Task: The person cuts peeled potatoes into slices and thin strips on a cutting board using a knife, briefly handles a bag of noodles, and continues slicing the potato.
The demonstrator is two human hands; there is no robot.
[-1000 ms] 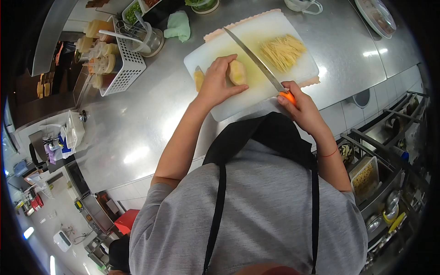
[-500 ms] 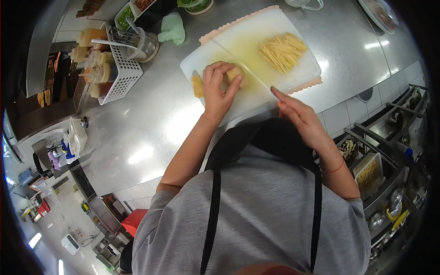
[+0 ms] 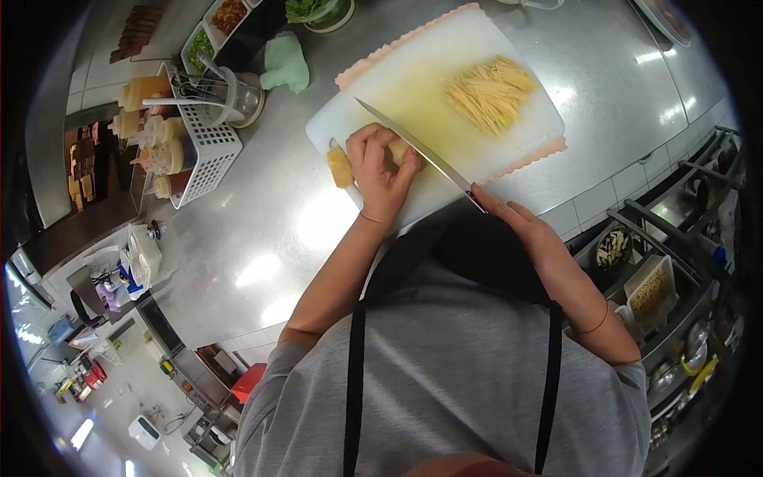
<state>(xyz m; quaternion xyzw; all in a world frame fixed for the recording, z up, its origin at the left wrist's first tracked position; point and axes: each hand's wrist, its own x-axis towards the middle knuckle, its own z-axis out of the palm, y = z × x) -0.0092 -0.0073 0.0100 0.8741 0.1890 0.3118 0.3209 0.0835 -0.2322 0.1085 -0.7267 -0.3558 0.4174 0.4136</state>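
My left hand (image 3: 379, 172) is curled around a peeled yellow piece, perhaps potato (image 3: 400, 149), pressing it on the white cutting board (image 3: 421, 79). My right hand (image 3: 517, 218) grips a long knife (image 3: 429, 156), its blade slanting up and left beside the piece, close to my left fingertips. The knife's handle is hidden in my fingers. Another yellow piece (image 3: 339, 167) lies at the board's left edge, left of my left hand. A heap of thin yellow strips (image 3: 490, 93) rests on the right part of the board.
A pinkish cloth (image 3: 531, 158) shows under the board. To the left are a white basket (image 3: 208, 156) with squeeze bottles, a clear jug (image 3: 242, 99) and a green cloth (image 3: 284, 62). A bowl of greens (image 3: 327, 13) stands behind. Containers and pans sit below the counter at right.
The knife has moved left, from between the piece and the strips to right beside the piece. My left fingers have curled in more tightly. The view has shifted slightly.
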